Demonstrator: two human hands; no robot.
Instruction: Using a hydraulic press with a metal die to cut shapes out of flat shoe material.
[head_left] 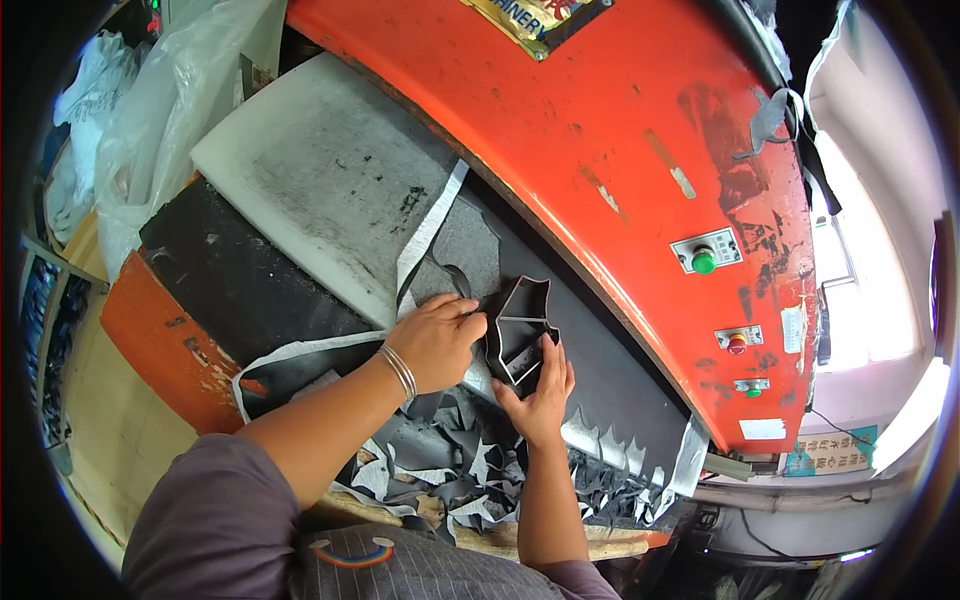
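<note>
Grasped by the right hand [545,402], the grip of the left hand [432,345] being unclear, the black, angular metal die [522,319] is apparently being aligned near the left edge of the smooth black sheet [610,375], flat seating being needed next.

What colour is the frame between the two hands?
Mostly black; the frame shows best in the head view.

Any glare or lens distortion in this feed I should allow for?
Head view: the window at right is blown out white, the lower edge of the red machine bows, corners go black, and the metal frame mid-picture looks reasonably sharp.
</note>
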